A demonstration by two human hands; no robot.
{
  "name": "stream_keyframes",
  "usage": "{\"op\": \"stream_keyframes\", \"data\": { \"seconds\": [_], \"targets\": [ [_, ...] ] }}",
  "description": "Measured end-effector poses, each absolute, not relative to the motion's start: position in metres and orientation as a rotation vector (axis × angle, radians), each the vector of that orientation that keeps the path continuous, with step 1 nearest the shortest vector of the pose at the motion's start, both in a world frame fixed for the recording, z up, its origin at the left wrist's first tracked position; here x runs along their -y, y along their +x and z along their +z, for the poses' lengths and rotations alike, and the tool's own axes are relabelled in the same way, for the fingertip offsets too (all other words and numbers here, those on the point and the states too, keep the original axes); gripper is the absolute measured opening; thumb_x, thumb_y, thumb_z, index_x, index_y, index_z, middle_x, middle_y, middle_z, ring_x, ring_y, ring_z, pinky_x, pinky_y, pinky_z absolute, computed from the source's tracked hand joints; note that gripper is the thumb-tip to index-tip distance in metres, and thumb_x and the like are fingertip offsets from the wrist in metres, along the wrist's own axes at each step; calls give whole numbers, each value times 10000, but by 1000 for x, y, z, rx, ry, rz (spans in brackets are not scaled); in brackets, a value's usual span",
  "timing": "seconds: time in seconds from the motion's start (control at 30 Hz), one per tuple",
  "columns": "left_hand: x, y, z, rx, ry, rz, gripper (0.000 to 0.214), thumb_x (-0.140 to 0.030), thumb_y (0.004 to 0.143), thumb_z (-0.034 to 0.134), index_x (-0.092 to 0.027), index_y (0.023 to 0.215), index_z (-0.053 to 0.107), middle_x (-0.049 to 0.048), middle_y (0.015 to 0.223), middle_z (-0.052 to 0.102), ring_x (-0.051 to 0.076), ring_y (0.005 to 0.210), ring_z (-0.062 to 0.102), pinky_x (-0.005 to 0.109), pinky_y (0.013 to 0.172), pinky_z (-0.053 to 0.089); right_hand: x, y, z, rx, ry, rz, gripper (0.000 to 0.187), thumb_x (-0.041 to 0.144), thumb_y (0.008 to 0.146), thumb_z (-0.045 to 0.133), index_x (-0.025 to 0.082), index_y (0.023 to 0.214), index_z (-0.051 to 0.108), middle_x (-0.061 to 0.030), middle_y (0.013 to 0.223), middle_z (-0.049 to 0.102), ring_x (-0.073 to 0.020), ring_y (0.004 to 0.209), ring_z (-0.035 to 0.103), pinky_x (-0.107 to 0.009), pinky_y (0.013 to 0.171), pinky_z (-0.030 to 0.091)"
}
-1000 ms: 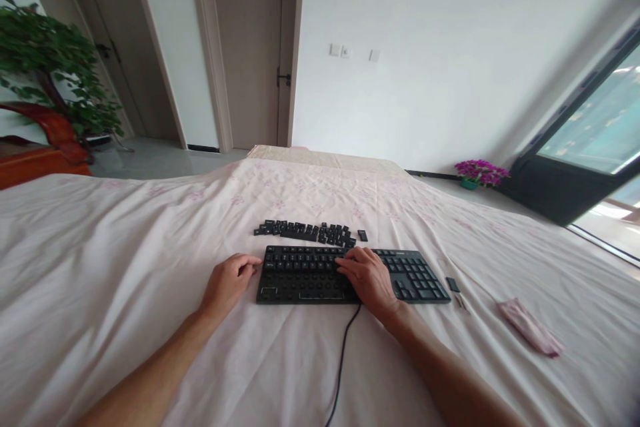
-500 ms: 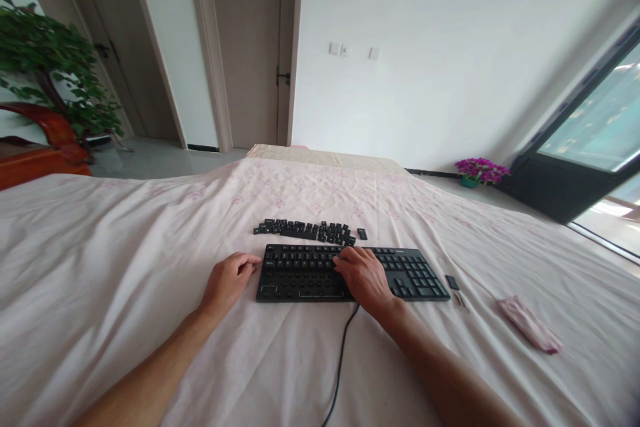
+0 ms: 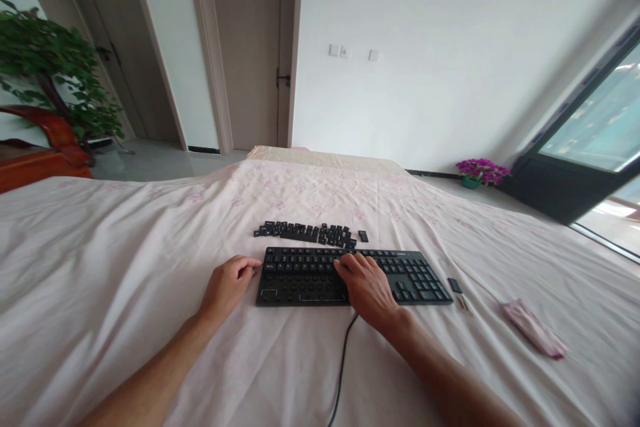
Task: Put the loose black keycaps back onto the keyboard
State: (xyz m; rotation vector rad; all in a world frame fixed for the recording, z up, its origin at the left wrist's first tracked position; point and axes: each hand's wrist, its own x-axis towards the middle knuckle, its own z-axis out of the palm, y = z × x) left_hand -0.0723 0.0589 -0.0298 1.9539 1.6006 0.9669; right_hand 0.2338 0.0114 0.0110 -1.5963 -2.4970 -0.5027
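A black keyboard [image 3: 400, 283] lies flat on the cloth, its lower left rows showing bare switch stems while the upper rows and the number pad carry caps. My left hand [image 3: 229, 283] is closed, with its fingertips touching the keyboard's left edge. Over the middle of the board, my right hand [image 3: 367, 283] bends its fingers down, thumb and forefinger closed at a keycap in an upper row; the hand hides much of that spot. Just behind the keyboard lie several loose black keycaps [image 3: 333, 235], with a long space bar [image 3: 299, 235] among them.
A lone keycap [image 3: 363, 236] sits right of the loose group. On the right are a small black tool with metal prongs [image 3: 455, 285] and a folded pink cloth [image 3: 534, 328]. The cable [image 3: 341, 363] runs toward me over the creased tablecloth [image 3: 125, 267].
The view has tilted slightly, so things sit a little lower. Both hands keep nearly the same places on the keyboard; the right hand has shifted only slightly.
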Motion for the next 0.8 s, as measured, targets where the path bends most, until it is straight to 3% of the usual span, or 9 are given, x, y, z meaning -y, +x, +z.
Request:
{"op": "stream_keyframes", "data": {
  "seconds": [0.17,0.27,0.37,0.47,0.6,0.8],
  "targets": [
    [-58,-71,-29,-1596,1956,969,304,-247,808,423,-219,902,711,5,956,730,161,858,679,263,824,506,-5,226,20,2613,-1622,-568,380,26,808,458,175,1128,598,-101,973,598,-235,882,504,-364,729,348],
    [-58,-71,-28,-1607,1945,970,297,-241,803,429,-212,897,709,11,958,728,167,847,679,275,812,509,-17,238,36,2726,-1551,-362,408,25,773,482,229,1088,640,-71,969,615,-209,891,531,-324,732,363],
    [-58,-71,-27,-1589,1933,983,296,-232,797,428,-210,892,707,13,944,728,168,834,679,281,801,513,-47,256,48,2602,-1561,-119,406,98,833,459,310,1124,647,-25,958,642,-166,895,565,-265,732,374],
    [-58,-70,-26,-1577,1934,991,298,-224,792,427,-212,885,710,11,932,729,167,848,677,275,801,510,-87,263,52,2336,-1673,-36,321,228,894,447,294,1113,672,-16,1004,670,-163,932,588,-241,767,386],
    [-58,-70,-26,-1589,1927,987,297,-223,796,426,-204,881,710,18,936,728,164,851,677,269,808,506,-137,251,48,2222,-1900,14,275,295,865,519,260,1055,713,-25,1052,692,-186,988,598,-236,791,392],
    [-61,-72,-30,-1581,1940,974,308,-219,794,425,-208,895,716,29,953,727,170,868,680,272,816,506,-180,239,35,2239,-2014,4,243,353,797,619,280,995,738,-50,964,717,-197,936,611,-253,740,404]
  ]
}}
